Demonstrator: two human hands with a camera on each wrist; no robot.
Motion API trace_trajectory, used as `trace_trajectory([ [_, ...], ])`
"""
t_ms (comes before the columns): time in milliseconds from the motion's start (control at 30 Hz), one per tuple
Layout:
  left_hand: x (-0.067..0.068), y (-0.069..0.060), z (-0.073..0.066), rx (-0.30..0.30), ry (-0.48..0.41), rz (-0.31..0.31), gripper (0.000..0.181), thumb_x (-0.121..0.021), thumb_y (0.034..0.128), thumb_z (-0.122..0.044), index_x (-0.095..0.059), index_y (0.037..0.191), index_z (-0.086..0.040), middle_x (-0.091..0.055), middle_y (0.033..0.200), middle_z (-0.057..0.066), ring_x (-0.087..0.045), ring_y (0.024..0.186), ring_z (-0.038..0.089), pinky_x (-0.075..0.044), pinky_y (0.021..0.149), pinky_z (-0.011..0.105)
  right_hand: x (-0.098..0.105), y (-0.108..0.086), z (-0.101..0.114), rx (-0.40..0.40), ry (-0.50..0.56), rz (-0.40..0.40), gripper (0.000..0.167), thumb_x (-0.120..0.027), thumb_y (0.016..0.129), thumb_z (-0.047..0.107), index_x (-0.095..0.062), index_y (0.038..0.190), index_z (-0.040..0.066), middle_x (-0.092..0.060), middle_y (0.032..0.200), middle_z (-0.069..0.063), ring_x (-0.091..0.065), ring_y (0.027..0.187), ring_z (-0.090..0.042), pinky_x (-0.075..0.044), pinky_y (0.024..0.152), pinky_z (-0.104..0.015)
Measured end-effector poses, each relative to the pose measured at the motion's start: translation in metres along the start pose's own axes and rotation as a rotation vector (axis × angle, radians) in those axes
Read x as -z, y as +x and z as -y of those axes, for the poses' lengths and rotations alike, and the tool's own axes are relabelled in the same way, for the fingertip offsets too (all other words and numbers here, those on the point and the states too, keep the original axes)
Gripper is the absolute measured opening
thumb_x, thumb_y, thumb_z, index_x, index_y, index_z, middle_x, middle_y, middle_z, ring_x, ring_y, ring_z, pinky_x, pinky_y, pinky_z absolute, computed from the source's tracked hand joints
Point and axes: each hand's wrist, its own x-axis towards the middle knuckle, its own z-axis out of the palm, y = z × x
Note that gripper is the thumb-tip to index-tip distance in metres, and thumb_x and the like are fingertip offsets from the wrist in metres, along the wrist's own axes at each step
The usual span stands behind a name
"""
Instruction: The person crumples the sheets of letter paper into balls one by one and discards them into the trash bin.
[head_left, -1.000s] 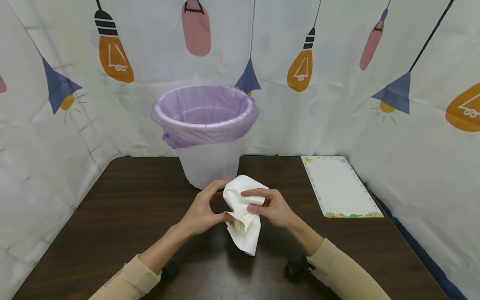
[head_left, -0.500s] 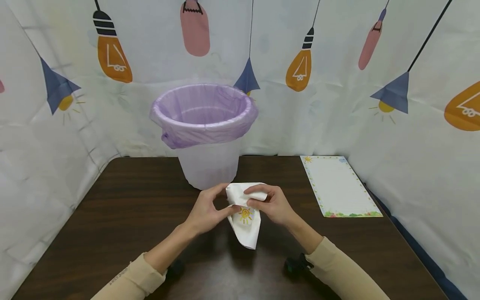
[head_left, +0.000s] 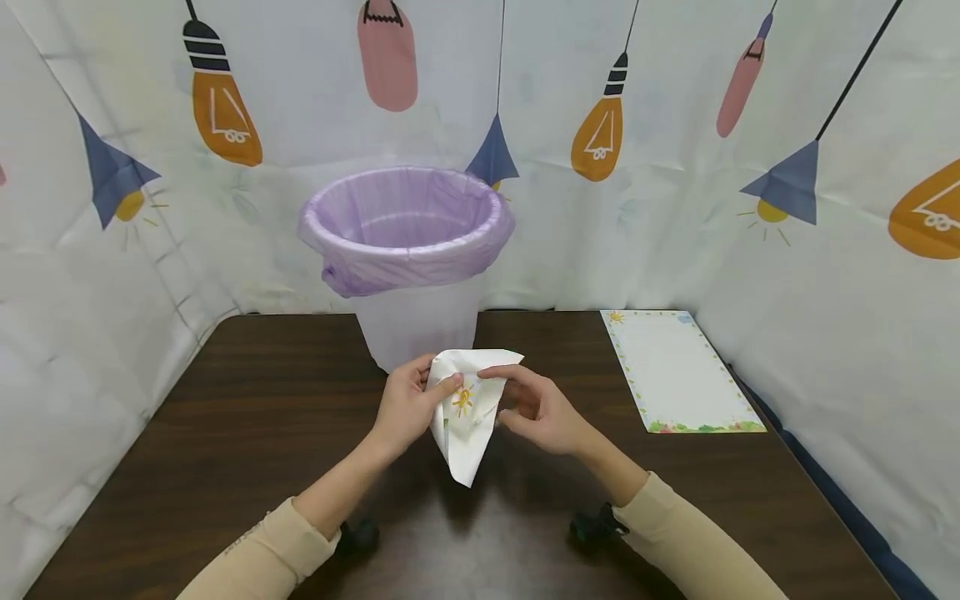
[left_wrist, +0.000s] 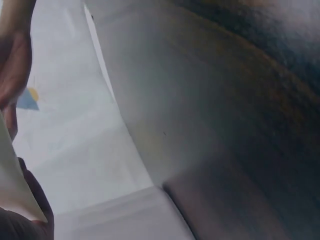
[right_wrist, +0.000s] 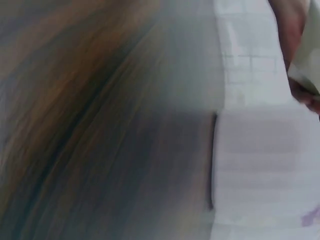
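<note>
In the head view, a sheet of white paper (head_left: pixel 480 392), folded and creased with a printed sun on it, is held up above the table. My left hand (head_left: pixel 405 404) pinches its left side, thumb on the front and fingers behind. At the right edge of the sheet is my right hand (head_left: pixel 543 412); its index finger touches the paper, while the thumb is apart from that finger. A pale piece of the paper (left_wrist: pixel 15 175) shows at the left of the left wrist view, between parts of hands. Part of the paper (right_wrist: pixel 307 62) also appears at the right wrist view's edge.
Behind the hands stands a white bin (head_left: pixel 416 325) with a purple liner (head_left: pixel 408 267) folded over its rim. A flat bordered sheet (head_left: pixel 682 375) lies at the right on the dark wooden table (head_left: pixel 277 417). Patterned white cloth (head_left: pixel 300 83) encloses the back and sides.
The paper has turned and shifted slightly left, its top flap now raised. My left hand has moved up with it; the right fingers have spread from their pinch on the sheet.
</note>
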Motion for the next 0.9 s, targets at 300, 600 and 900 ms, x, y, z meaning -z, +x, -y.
trace_trajectory([
  [300,0.001,0.004,-0.003,0.085,-0.074,-0.105,0.029,-0.073,0.0947,-0.001,-0.068,0.122,0.005,-0.072,0.087,0.019,-0.072,0.068,0.021,-0.060,0.059,0.032,-0.014,-0.006,-0.009,0.069,-0.553,-0.021,0.107,-0.103,0.060,0.024,-0.046,0.150,0.016,0.000,0.166,-0.017,-0.023,0.148,-0.035,-0.042,0.110,-0.051],
  [600,-0.008,0.001,-0.006,0.121,-0.071,-0.173,0.030,-0.074,0.0918,0.003,-0.069,0.121,0.000,-0.071,0.090,0.020,-0.071,0.069,0.021,-0.060,0.059,0.032,-0.025,-0.003,-0.016,0.177,-0.597,-0.151,0.104,-0.098,0.065,0.016,-0.042,0.152,0.014,0.011,0.166,-0.025,-0.006,0.152,-0.045,-0.037,0.111,-0.060],
  [900,-0.015,-0.002,-0.005,0.116,-0.054,-0.152,0.028,-0.074,0.0923,0.001,-0.070,0.119,-0.002,-0.071,0.096,0.018,-0.070,0.076,0.023,-0.059,0.062,0.030,-0.023,0.007,-0.017,0.182,-0.613,-0.219,0.069,-0.097,0.068,0.019,-0.062,0.128,0.013,-0.033,0.151,-0.021,-0.025,0.148,-0.042,-0.035,0.113,-0.058],
])
